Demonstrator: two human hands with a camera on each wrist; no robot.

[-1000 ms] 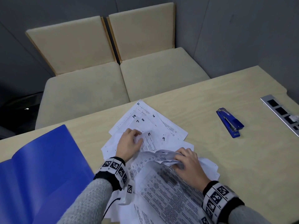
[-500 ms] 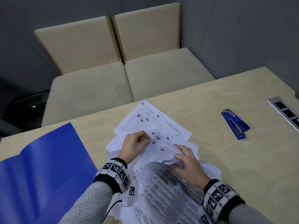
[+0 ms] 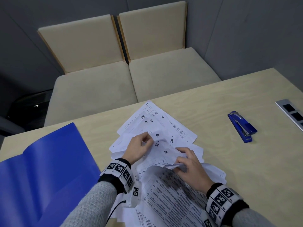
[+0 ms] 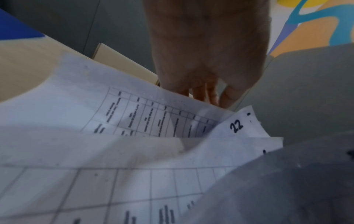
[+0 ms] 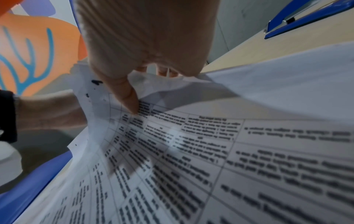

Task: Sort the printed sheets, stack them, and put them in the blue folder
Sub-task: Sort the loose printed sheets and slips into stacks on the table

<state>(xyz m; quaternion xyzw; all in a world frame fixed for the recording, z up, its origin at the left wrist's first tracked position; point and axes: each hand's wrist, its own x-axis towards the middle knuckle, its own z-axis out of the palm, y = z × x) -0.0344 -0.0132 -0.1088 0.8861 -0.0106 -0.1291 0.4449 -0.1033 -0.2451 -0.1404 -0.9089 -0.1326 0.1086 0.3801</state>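
Nearest sheet: where the pale wooden surface [image 3: 213, 112] meets the lower edge of the head view, a white printed sheet with a dense black table [image 3: 172, 199] lies on top of the loose heap, its far edge curled up and crumpled
Right hand [image 3: 188, 166]: fingers curled round that crumpled far edge, the grip closed on the paper; in the right wrist view the thumb [image 5: 128, 97] presses down on the printed table
Left hand [image 3: 139, 148]: fingertips bunched and pinching a corner of a white sheet in the middle of the heap, just beside the handwritten 22 [image 4: 236, 125]
Both wrists: each wears a black band with black-and-white square markers, over grey knitted sleeves
Heap of white printed sheets [image 3: 157, 126]: fanned and unsorted at the middle of the surface, corners marked by hand with 12, 9, 10, 7, 8, 19, 6 and 21
Open blue plastic folder [image 3: 49, 169]: lies flat to the left of the heap, apart from it, with no sheet inside
Blue metal stapler [image 3: 241, 128]: lies well to the right of the heap
Silver socket panel [image 3: 291, 112]: set in the surface at the right edge
Beyond the surface: two beige upholstered chairs [image 3: 123, 63] side by side against a grey wall
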